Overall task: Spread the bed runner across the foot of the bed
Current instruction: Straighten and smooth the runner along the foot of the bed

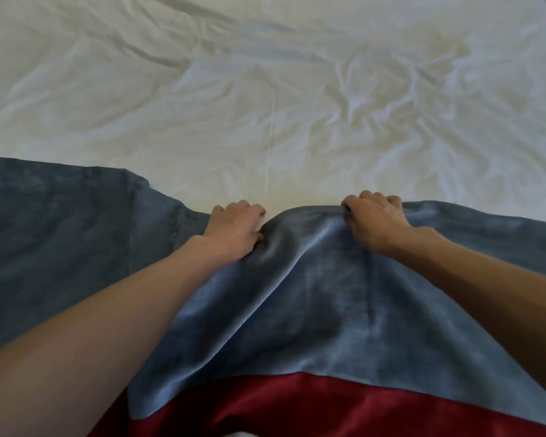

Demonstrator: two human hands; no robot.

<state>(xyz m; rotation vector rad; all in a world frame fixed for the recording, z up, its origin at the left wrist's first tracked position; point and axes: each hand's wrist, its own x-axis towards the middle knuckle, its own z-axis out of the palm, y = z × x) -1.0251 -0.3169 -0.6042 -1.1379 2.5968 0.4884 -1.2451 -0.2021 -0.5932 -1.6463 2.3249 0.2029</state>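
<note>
My right hand (375, 222) has its fingers curled round the far edge of the bed runner (297, 310), bunching a small roll of cloth under the knuckles. My left hand (237, 228) grips the same edge close by, fingers hooked over onto the sheet (171, 105), thumb pressed into the pile. Between the two hands the edge rises in a soft hump, and long folds run from it back toward me.

The runner lies across the near end of the bed (297, 58), which I take for the foot, so the main placing looks done. What is left, as I judge it, is the straightening, because the far edge is not a level line. On my left it reaches further up the bed, with a squared step in it. It dips at my hands, then runs off to the right. The hump and the folds need pulling flat.

The cloth is blue-grey, thick and velvety, with a nap that shows lighter and darker where it bends. Along its near side runs a red band (328, 405), smooth and shiny like satin. Under the runner the white sheet is thin and crumpled, most of all toward the right.
</note>
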